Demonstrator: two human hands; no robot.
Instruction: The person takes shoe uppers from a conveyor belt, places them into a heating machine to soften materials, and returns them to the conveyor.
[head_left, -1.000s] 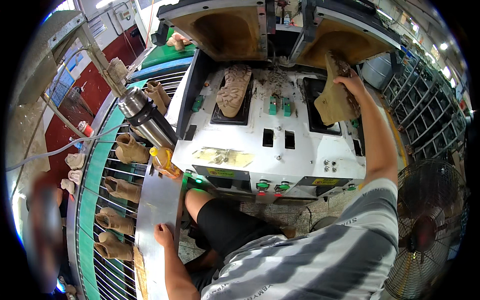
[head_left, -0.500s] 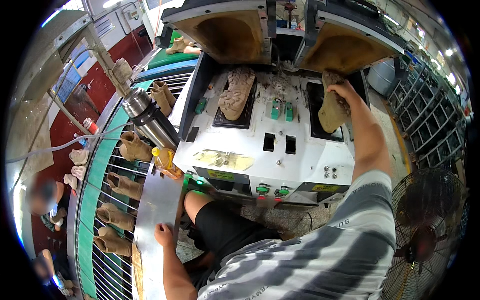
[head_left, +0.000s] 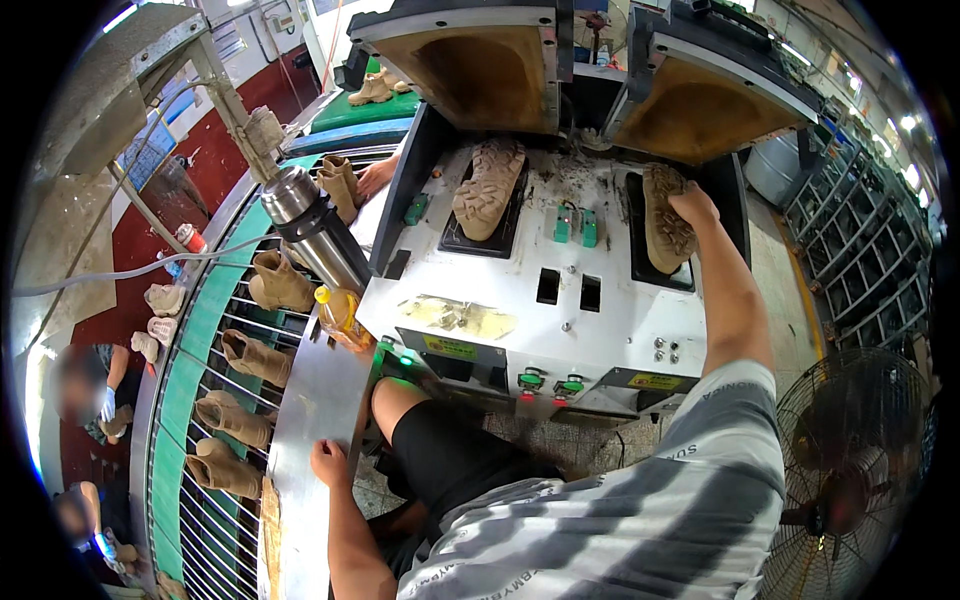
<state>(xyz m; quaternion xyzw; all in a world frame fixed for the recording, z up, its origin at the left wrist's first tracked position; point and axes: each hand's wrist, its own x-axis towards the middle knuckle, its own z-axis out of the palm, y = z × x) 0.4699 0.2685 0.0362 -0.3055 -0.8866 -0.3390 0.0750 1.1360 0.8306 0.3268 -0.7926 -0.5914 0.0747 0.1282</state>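
Note:
My right hand (head_left: 694, 204) grips the edge of a tan boot (head_left: 667, 222), which lies sole up on the right black pad (head_left: 680, 278) of a white two-station press (head_left: 480, 350). On the left black pad (head_left: 478, 247) lies a second tan boot (head_left: 488, 190), its lugged sole also facing up; neither hand touches it. My left hand (head_left: 329, 463) rests loosely closed on the metal ledge (head_left: 310, 420), with nothing visible in its fingers. Above the pads stand two raised lids, the left lid (head_left: 480, 75) and the right lid (head_left: 690, 100), with brown hollow linings.
A steel thermos (head_left: 315, 225) and a bottle of yellow liquid (head_left: 342, 318) stand left of the press. Several tan boots (head_left: 235, 418) sit on the roller conveyor (head_left: 205, 510). A co-worker's hand (head_left: 378, 176) is beside an upright boot (head_left: 338, 188). A floor fan (head_left: 850, 460) stands at right.
The right boot was tilted in my right hand and now lies flatter, sole up, on its pad. A co-worker's hand has appeared beyond the thermos. My left hand stays on the ledge.

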